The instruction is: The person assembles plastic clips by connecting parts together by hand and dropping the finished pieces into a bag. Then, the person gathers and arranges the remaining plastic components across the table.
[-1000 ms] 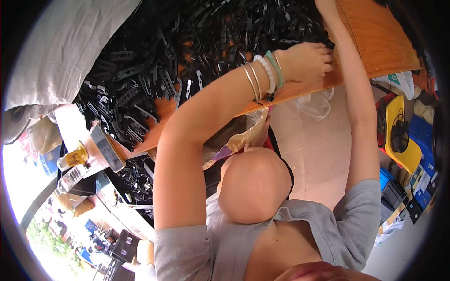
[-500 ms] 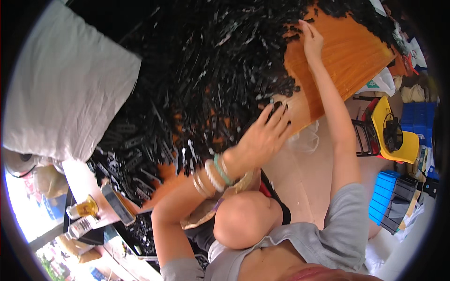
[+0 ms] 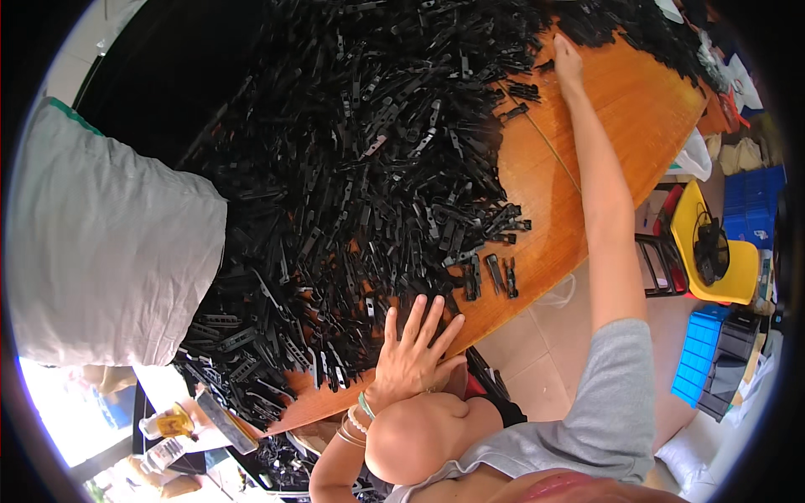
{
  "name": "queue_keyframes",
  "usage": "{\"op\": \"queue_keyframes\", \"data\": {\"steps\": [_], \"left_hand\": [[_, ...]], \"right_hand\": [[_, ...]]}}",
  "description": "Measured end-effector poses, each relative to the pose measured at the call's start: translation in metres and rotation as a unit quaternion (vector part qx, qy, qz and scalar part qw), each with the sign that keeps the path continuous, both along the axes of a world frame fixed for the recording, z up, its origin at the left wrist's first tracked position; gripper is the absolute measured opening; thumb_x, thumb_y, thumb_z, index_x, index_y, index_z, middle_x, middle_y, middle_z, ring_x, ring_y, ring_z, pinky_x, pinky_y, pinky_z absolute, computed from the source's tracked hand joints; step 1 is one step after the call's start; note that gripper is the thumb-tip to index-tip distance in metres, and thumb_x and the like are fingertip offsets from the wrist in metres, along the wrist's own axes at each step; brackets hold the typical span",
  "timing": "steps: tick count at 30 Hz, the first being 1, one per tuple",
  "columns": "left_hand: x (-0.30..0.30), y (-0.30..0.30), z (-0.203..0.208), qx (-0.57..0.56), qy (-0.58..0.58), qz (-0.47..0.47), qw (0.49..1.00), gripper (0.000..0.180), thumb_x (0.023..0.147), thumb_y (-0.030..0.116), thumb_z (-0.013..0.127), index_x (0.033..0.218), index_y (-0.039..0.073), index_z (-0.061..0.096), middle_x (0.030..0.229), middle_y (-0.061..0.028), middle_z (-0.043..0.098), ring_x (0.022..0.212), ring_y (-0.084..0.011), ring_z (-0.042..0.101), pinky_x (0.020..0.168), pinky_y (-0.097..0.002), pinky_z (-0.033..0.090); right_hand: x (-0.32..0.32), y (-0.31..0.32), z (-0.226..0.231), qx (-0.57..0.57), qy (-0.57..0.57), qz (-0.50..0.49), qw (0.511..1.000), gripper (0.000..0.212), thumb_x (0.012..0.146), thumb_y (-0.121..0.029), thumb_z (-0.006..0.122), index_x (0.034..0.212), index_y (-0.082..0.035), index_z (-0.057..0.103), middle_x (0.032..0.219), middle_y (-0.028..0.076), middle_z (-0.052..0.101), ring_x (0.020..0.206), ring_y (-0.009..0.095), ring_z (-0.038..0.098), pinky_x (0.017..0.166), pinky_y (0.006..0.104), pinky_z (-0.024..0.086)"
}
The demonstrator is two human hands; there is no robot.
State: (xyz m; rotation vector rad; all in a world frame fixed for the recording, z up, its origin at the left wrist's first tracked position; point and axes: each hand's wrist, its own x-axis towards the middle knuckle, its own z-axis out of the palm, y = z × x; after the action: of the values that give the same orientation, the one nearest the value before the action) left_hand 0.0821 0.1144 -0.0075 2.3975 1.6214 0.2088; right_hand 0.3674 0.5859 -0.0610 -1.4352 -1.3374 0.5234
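A large heap of narrow black clip-like pieces (image 3: 360, 159) spreads over the orange-brown wooden table (image 3: 620, 109). My left hand (image 3: 412, 352), with bracelets at the wrist, is at the table's near edge, palm down and fingers spread. Its fingertips reach the near side of the heap, and nothing is held in it. A few loose pieces (image 3: 503, 277) lie on the wood to its right. Stretched far across the table, my right hand (image 3: 569, 65) has its fingers curled beside the heap's right border. Whatever those fingers may hold is hidden.
A large grey-white sack (image 3: 109, 243) stands at the left of the heap. Lower left are a dark flat box (image 3: 226, 422) and a bottle with yellow contents (image 3: 172, 422). On the right are a yellow chair (image 3: 704, 251), a blue crate (image 3: 700, 348) and a white plastic bag (image 3: 692, 159).
My left hand has drawn back toward me and to the left, its fingers spreading. My right hand has shifted slightly right and nearer, its fingers curling more. The view has shifted too.
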Motion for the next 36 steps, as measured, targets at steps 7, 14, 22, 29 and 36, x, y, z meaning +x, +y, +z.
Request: {"op": "queue_keyframes", "data": {"steps": [7,14,22,29,36], "left_hand": [[0.001,0.011,-0.003,0.044,-0.024,0.003,0.999,0.052,0.084,0.043,0.062,0.131,0.020,0.053,0.142,-0.0082,0.042,0.135,-0.0242,0.033,0.106,-0.0577,0.025],[0.003,0.015,-0.006,0.075,-0.027,0.003,0.997,0.053,0.082,0.036,0.065,0.127,0.011,0.055,0.140,-0.0119,0.045,0.133,-0.0275,0.037,0.107,-0.0594,0.024],[0.007,0.006,-0.014,0.125,-0.052,0.015,0.991,0.069,0.076,0.039,0.072,0.133,0.010,0.047,0.144,-0.0217,0.034,0.136,-0.0375,0.030,0.109,-0.0641,0.011],[0.010,0.014,-0.015,0.131,-0.061,0.035,0.989,0.062,0.078,0.036,0.070,0.132,0.014,0.050,0.147,-0.0221,0.031,0.138,-0.0373,0.026,0.108,-0.0643,0.010],[-0.005,0.020,-0.013,0.147,-0.080,0.056,0.984,0.046,0.081,0.033,0.067,0.123,0.016,0.059,0.148,-0.0220,0.027,0.138,-0.0382,0.023,0.108,-0.0642,0.011]], "right_hand": [[-0.010,0.037,-0.009,0.020,-0.039,0.069,0.997,0.066,0.086,-0.063,0.052,0.121,-0.008,0.062,0.121,0.013,0.062,0.119,0.026,0.053,0.099,0.0328,0.038],[-0.060,-0.023,0.012,0.046,-0.020,0.112,0.992,0.072,0.075,-0.058,0.067,0.118,-0.001,0.062,0.121,0.020,0.060,0.117,0.029,0.055,0.098,0.0350,0.041],[-0.117,-0.076,0.000,0.021,-0.086,0.038,0.995,0.051,0.080,-0.053,0.062,0.113,-0.014,0.066,0.115,0.018,0.057,0.111,0.037,0.051,0.097,0.0421,0.041],[-0.126,-0.073,-0.019,0.098,-0.062,0.019,0.993,0.046,0.085,-0.047,0.061,0.114,-0.012,0.065,0.113,0.020,0.054,0.106,0.038,0.054,0.092,0.0419,0.044],[-0.139,-0.059,-0.038,0.180,-0.021,0.053,0.982,0.031,0.083,-0.028,0.067,0.102,-0.004,0.067,0.097,0.018,0.062,0.094,0.033,0.059,0.083,0.0386,0.046]]}}
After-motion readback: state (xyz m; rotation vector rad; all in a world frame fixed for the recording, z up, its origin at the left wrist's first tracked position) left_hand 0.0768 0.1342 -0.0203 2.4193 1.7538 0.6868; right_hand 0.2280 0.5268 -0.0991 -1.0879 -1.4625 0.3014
